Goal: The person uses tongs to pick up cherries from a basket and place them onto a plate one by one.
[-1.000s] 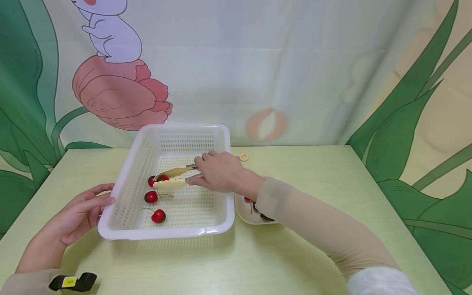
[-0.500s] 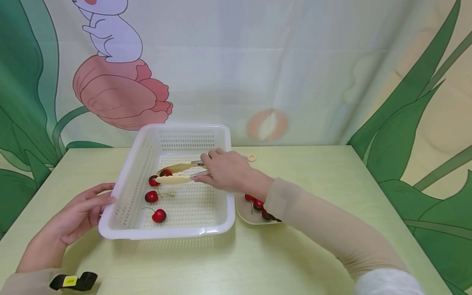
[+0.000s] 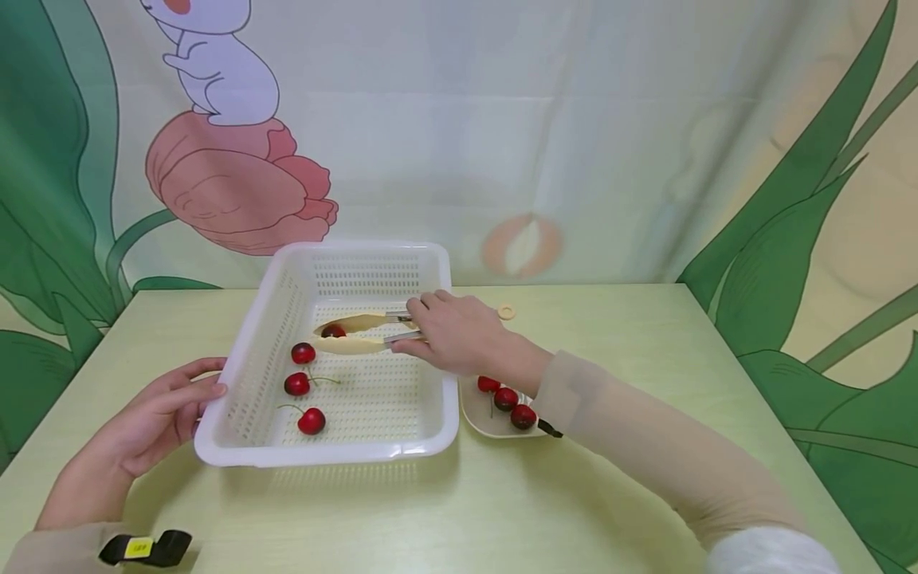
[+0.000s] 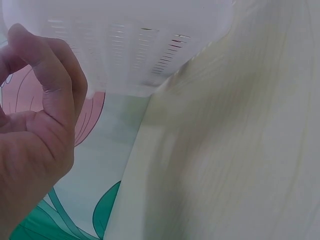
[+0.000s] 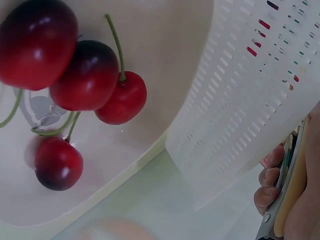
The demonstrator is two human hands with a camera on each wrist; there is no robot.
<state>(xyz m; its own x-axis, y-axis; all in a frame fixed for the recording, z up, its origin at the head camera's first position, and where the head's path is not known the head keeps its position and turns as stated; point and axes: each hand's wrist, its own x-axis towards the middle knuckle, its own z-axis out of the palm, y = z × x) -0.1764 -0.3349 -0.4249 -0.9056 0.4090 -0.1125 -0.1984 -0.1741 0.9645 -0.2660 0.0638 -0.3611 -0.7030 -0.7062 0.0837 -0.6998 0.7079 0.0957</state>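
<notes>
A white perforated plastic basket (image 3: 326, 456) stands on the table, and my left hand (image 3: 168, 410) grips its left rim; in the left wrist view the hand (image 4: 42, 95) is bent at the basket's side wall (image 4: 120, 55). My right hand (image 3: 462, 333) holds a pair of tongs (image 3: 358, 344) with cream tips and metal arms, reaching over the basket's right side. Between the tong tips is a dark red cherry (image 3: 333, 332), partly hidden. Left of the tongs, a cherry (image 3: 304, 353), a stemmed cherry (image 3: 296, 384) and another stemmed cherry (image 3: 311, 421) lie on the basket floor.
Right of the basket sits a pale plate (image 3: 476, 418) with several cherries, seen close in the right wrist view, where one cherry (image 5: 59, 163) lies apart. My right forearm passes over part of it. A printed curtain (image 3: 610, 143) hangs behind the table (image 3: 610, 510).
The tongs and my right hand have moved right and slightly up in the view, carrying the cherry away from the one beside it. More of the plate's cherries show. My left hand stays put.
</notes>
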